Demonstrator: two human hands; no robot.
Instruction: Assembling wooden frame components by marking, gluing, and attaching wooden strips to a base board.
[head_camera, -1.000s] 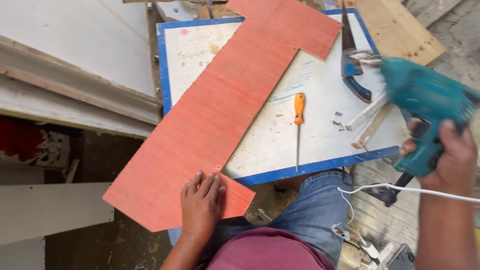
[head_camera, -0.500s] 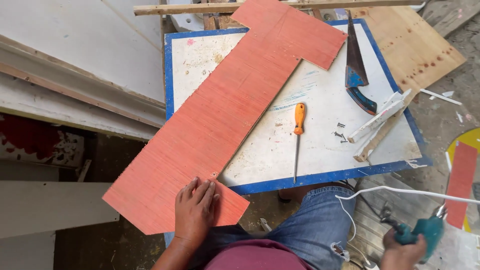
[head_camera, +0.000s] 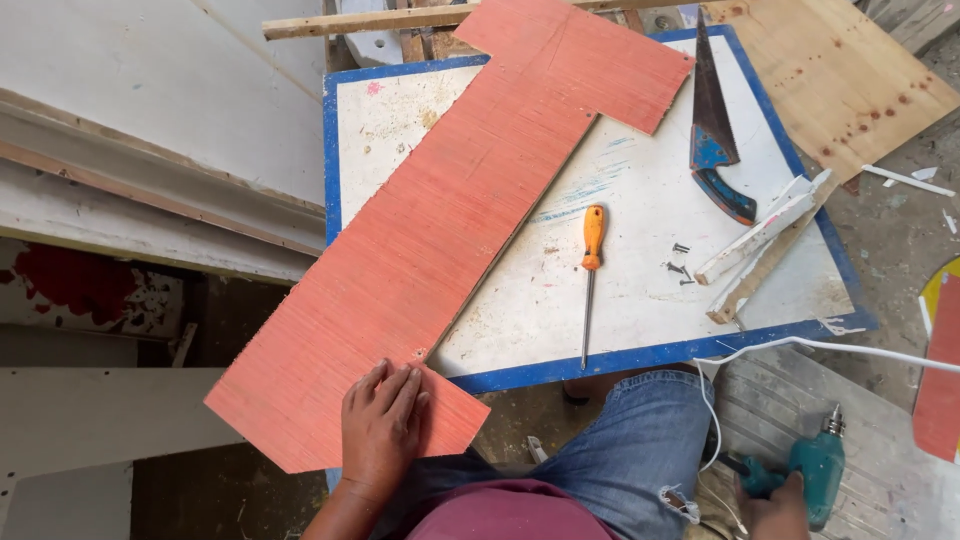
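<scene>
Left hand (head_camera: 381, 428) pressed flat on red board (head_camera: 440, 230) at 7 o'clock; right hand (head_camera: 772, 505) gripping drill (head_camera: 818, 462) at 5 o'clock, screws (head_camera: 681, 262) unused.

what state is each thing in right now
left hand: flat on the red board, pressing its near end
right hand: closed on the drill, low by the knee
red board: lying slantwise, near end past the table edge
drill: held, bit pointing up
screwdriver: lying loose on the table
saw: lying flat, unheld
screws: scattered loose
wood strips: lying flat beside the saw
table: bearing the board and tools
</scene>
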